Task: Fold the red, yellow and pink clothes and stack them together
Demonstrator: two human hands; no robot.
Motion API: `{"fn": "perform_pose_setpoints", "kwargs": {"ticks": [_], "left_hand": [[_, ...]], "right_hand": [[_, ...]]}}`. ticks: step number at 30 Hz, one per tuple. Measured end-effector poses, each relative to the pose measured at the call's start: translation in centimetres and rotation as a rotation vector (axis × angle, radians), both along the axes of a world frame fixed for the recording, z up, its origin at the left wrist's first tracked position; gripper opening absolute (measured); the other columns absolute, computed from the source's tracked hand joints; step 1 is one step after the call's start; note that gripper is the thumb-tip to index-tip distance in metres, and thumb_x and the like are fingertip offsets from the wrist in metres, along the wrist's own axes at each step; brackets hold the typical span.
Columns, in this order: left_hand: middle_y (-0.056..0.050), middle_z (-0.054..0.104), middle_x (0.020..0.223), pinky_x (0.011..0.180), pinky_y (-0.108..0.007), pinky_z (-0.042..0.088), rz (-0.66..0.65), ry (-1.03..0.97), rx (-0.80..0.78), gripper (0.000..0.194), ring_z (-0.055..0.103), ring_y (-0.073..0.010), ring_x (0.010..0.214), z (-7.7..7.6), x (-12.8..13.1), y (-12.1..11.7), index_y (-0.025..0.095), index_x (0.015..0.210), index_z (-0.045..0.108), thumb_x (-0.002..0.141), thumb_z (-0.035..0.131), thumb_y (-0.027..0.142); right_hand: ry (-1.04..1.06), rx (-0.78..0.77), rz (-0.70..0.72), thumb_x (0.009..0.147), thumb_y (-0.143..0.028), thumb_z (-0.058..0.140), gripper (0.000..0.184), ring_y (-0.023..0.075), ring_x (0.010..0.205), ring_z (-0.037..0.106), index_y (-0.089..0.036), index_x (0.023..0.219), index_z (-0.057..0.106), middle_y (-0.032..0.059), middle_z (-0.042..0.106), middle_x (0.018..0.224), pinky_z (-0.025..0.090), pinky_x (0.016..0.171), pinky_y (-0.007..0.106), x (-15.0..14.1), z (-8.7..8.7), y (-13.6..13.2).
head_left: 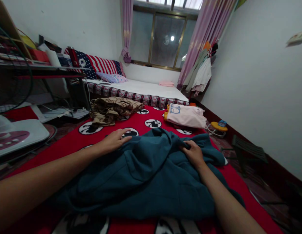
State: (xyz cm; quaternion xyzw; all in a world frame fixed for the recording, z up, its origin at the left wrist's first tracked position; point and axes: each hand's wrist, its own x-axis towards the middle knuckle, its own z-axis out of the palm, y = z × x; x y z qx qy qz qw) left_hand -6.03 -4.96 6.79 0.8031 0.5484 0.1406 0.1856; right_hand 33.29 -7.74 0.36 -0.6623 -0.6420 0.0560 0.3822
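A dark teal garment (146,175) lies crumpled on a red blanket (73,139) with black-and-white round prints. My left hand (115,139) rests flat at the garment's far left edge, fingers stretched out along the cloth. My right hand (193,152) is closed on a fold of the garment near its far right side, fingers curled into the fabric. Both forearms reach in from the bottom of the view.
A folded camouflage garment (112,109) and a folded pink garment (186,116) lie farther back on the blanket. Behind them is a mattress (141,87) with pillows under a window. A fan (11,81) and a desk stand left; a small green stool (248,149) stands right.
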Motion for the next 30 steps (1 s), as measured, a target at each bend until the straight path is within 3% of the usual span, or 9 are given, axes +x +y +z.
{"fn": "perform_pose_setpoints", "kwargs": {"ticks": [3,7,9,12,15,18,21,25,30], "left_hand": [[-0.015,0.055,0.136,0.094,-0.039,0.046,0.01,0.18,0.066,0.076,0.058,-0.0313,0.116,-0.6,-1.2,0.5,0.022,0.142,0.045,0.074,0.063,0.049],[-0.01,0.07,0.111,0.083,-0.033,0.049,-0.142,0.256,-0.035,0.045,0.064,-0.0294,0.103,0.1,-1.2,0.7,0.023,0.114,0.068,0.073,0.063,0.041],[-0.004,0.073,0.095,0.075,-0.028,0.049,-0.226,0.233,-0.02,0.033,0.066,-0.024,0.088,1.5,-0.3,1.2,0.022,0.101,0.072,0.073,0.062,0.035],[0.0,0.071,0.088,0.075,-0.024,0.047,-0.203,0.147,0.259,0.028,0.064,-0.0172,0.083,4.9,1.4,2.8,0.018,0.095,0.072,0.073,0.056,0.023],[-0.006,0.064,0.114,0.095,-0.028,0.041,-0.037,0.026,0.527,0.041,0.056,-0.0171,0.108,8.4,3.1,5.0,0.008,0.111,0.064,0.086,0.035,0.021],[-0.014,0.054,0.13,0.103,-0.03,0.036,0.079,-0.083,0.601,0.051,0.049,-0.0177,0.118,9.8,4.8,6.3,-0.001,0.127,0.052,0.094,0.025,0.027],[-0.012,0.055,0.129,0.105,-0.026,0.035,-0.024,-0.074,0.556,0.049,0.049,-0.0168,0.12,8.4,6.2,5.4,0.004,0.126,0.057,0.093,0.039,0.034],[-0.009,0.063,0.119,0.1,-0.03,0.042,-0.297,-0.033,0.308,0.039,0.056,-0.0206,0.114,5.0,6.3,0.7,0.015,0.11,0.069,0.09,0.051,0.043],[-0.013,0.05,0.14,0.096,-0.039,0.046,-0.319,0.16,0.091,0.097,0.054,-0.0324,0.12,2.9,3.2,-7.4,0.028,0.149,0.034,0.067,0.068,0.066]], "right_hand": [[0.012,-0.001,-0.008,0.073,-0.042,0.064,0.029,0.0222,0.084,0.063,-0.021,0.091,0.072,0.0047,0.067,0.089,0.046,0.077,0.034,-0.1,0.0,0.0],[0.008,-0.008,-0.015,0.073,-0.041,0.064,0.028,0.0221,0.085,0.063,-0.022,0.091,0.073,0.0044,0.067,0.09,0.046,0.076,0.034,-0.2,0.1,-0.1],[0.004,-0.01,-0.021,0.073,-0.04,0.064,0.027,0.0221,0.084,0.062,-0.022,0.091,0.073,0.0046,0.067,0.09,0.046,0.076,0.034,-0.2,0.2,-0.1],[0.022,-0.001,-0.012,0.073,-0.041,0.064,0.027,0.0214,0.082,0.062,-0.022,0.09,0.072,0.0043,0.067,0.09,0.047,0.076,0.034,0.0,0.1,-0.1],[0.064,0.022,0.008,0.074,-0.043,0.064,0.028,0.0211,0.082,0.062,-0.022,0.09,0.072,0.0043,0.068,0.088,0.047,0.078,0.034,0.2,-0.1,0.0],[0.105,0.043,0.024,0.073,-0.044,0.063,0.029,0.0219,0.084,0.062,-0.021,0.088,0.072,0.0049,0.068,0.088,0.047,0.08,0.035,0.2,-0.1,-0.1],[0.136,0.066,0.036,0.074,-0.043,0.062,0.028,0.0224,0.086,0.063,-0.02,0.087,0.071,0.0063,0.068,0.09,0.048,0.083,0.036,0.2,0.0,-0.2],[0.147,0.105,0.024,0.076,-0.043,0.06,0.032,0.0235,0.091,0.063,-0.018,0.094,0.07,0.0091,0.068,0.097,0.048,0.086,0.038,0.1,0.2,-0.3],[0.07,0.052,-0.007,0.075,-0.054,0.063,0.065,0.0277,0.099,0.062,-0.02,0.13,0.056,0.0121,0.063,0.119,0.049,0.088,0.044,-0.3,0.3,-0.4]]}}
